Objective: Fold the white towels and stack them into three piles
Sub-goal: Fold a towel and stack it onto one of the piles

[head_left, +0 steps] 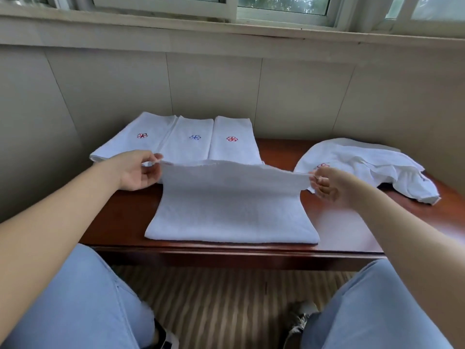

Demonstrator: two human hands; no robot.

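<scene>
Left hand [137, 170] is pinching the far left corner of the towel [230, 210], right hand [332, 183] is pinching the far right corner, and together they've got the far edge lifted off the table [352, 230] while the near part lies flat, close to the front edge. Looks like mid-fold to me, either bringing that edge toward the body or laying it back down. Terry cloth like this is light and floppy, so it'll sag in the middle wherever it isn't held; corners are the right place to grab, and keeping it taut between the hands should keep the edge straight. Not slippery, nothing fragile. Three folded piles [193, 139] sit in a row along the back by the wall, touching each other, each with a little flower logo on top. The unfolded heap [364, 165] is off to the right, just beyond the right hand. Room's a bit tight: piles right behind the towel, heap beside it, and the front edge of the table is near.
</scene>
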